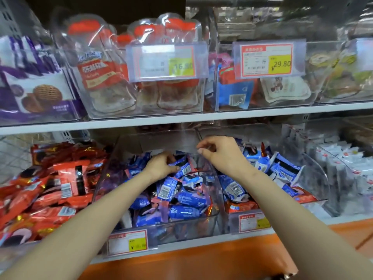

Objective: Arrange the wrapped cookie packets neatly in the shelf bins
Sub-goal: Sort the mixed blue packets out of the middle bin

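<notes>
Packets of blue-wrapped cookies (181, 199) lie heaped in the middle clear bin (181, 226). The left hand (161, 165) reaches into the heap, its fingers and thumb curled round one blue packet (182, 166) near the top. The right hand (220, 154) hovers at the top edge of the clear wall (212, 174) shared with the right-hand bin (314, 168), fingers curled. Whether it pinches that wall cannot be told. Red packets (60, 178) fill the left compartment.

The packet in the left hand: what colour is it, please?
The packet is blue, with a white barcode patch; head view.
</notes>
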Available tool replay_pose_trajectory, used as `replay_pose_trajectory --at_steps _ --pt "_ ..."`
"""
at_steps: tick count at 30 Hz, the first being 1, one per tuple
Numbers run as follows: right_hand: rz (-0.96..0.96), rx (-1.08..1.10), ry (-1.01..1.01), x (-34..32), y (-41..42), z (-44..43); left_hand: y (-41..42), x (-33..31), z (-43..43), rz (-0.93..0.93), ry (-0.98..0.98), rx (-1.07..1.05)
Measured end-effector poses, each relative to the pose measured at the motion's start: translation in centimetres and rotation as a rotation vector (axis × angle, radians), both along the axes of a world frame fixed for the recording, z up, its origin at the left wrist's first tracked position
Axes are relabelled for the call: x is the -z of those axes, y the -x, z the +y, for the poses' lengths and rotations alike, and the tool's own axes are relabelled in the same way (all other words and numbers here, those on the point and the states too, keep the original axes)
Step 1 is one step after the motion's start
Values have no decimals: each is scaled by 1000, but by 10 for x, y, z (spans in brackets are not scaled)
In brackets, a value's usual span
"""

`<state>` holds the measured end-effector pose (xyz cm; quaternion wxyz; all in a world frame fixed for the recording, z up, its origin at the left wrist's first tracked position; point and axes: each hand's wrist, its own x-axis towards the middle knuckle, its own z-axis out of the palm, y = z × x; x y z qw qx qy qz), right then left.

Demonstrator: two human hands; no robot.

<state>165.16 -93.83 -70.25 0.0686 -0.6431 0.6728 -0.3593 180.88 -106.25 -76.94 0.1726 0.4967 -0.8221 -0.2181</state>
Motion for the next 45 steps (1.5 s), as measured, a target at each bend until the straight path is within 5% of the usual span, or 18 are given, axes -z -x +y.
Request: replay_pose_trajectory --at_steps 3,6,9,15,22,28,32,36,41,45 --pt "15 10 -6 3 0 -7 -17 -9 -9 5 2 -122" --pt "-17 20 -27 7 2 -11 -30 -18 -16 -201 132 -222" --pt "-29 25 -41 10 6 -14 -21 -18 -21 -241 289 -112" --pt "-45 27 -42 10 10 -12 30 -8 -32 -259 98 194" --pt "-85 14 -39 11 9 -16 34 -6 -39 -501 203 135" --pt "-56 21 -66 14 9 -19 18 -41 -11 130 -32 245" --pt "-10 -4 -66 16 5 -17 5 -61 7 213 17 314" --pt "-43 99 108 10 6 -13 0 -58 9 414 -146 281" --pt "-170 138 64 5 16 -9 13 -26 10 -202 -247 295" --pt "-257 77 78 6 18 -4 31 -7 8 -296 -267 320"
